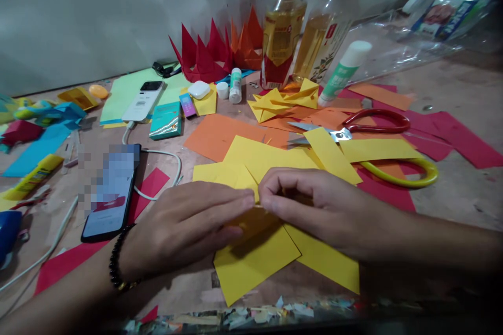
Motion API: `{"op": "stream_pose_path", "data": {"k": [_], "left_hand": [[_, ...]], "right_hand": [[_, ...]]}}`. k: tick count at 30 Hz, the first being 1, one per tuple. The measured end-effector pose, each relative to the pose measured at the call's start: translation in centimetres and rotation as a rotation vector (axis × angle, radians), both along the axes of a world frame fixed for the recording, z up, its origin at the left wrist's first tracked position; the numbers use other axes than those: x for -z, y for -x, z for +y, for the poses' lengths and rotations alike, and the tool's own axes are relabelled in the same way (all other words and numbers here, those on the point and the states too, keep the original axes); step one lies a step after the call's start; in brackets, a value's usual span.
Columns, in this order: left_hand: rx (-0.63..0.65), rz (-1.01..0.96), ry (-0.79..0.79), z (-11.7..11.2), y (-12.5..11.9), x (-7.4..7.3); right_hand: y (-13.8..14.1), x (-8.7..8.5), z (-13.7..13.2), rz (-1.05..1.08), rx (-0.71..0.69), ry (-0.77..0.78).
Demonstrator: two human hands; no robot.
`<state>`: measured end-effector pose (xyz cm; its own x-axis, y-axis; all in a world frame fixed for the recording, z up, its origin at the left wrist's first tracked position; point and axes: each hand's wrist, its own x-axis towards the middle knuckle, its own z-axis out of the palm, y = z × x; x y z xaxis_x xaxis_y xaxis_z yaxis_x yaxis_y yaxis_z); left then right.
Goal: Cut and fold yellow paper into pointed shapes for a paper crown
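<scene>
Fingers of the right hand (334, 214) curl round toward the thumb, pinching the edge of a folded piece of matte yellow paper (257, 222). Opposite them, the fingers of the left hand (176, 225) lie straight and pressed together along the paper's other side, tips almost meeting the right thumb; whether the left thumb grips it too, I cannot tell. Much of the piece is hidden behind the hands — what shows is a shaded yellow face and a thin, paler edge along the top. It sits just above flat yellow paper sheets (255, 267) that overlap and fan out beneath both hands.

Both forearms reach in from the lower corners, the left hand palm down, its wrist circled by a black bead bracelet (115, 261). The right hand is rounded, its knuckles raised.

Past the right knuckles, scissors with one red and one yellow handle (340, 135) lie partly under yellow strips (379, 150). Beyond the left hand rests a black-edged phone with a lit screen (112, 201), a white cable (178, 159) looping beside it. Toward the back stand a pointed red paper crown (206, 57), an orange one (251, 36) and two clear bottles of amber drink (281, 36) — all on a scuffed pinkish-brown tabletop (456, 199) against a pale grey wall (86, 10).
</scene>
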<state>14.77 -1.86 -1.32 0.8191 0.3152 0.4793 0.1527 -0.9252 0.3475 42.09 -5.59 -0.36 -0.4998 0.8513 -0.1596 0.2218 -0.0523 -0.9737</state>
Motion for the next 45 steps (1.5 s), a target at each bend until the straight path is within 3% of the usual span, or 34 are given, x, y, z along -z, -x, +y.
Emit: {"op": "stream_pose_path", "data": {"k": [3, 5, 17, 22, 26, 35, 45], "left_hand": [[0.042, -0.033, 0.052, -0.5, -0.1, -0.5], [0.034, -0.027, 0.032, -0.8, -0.2, -0.8], [-0.044, -0.028, 0.037, -0.8, -0.5, -0.8], [-0.009, -0.038, 0.081, -0.9, -1.1, -0.9], [0.013, -0.043, 0.106, -0.9, -1.2, -0.7], [0.031, -0.082, 0.230, -0.9, -1.2, -0.6], [0.098, -0.045, 0.131, -0.8, -1.4, -0.7]], "right_hand": [[0.4, 0.7, -0.5, -0.113, -0.032, -0.367], [0.6, 1.0, -0.6, -0.137, -0.067, -0.488], [0.5, 1.3, -0.5, -0.077, -0.118, -0.621], [0.3, 1.5, -0.4, -0.047, -0.140, -0.740], [0.2, 1.4, -0.3, -0.047, -0.169, -0.729], [0.3, 0.7, -0.8, 0.050, -0.163, -0.464], [0.8, 0.4, -1.4, 0.092, -0.160, -0.457]]}}
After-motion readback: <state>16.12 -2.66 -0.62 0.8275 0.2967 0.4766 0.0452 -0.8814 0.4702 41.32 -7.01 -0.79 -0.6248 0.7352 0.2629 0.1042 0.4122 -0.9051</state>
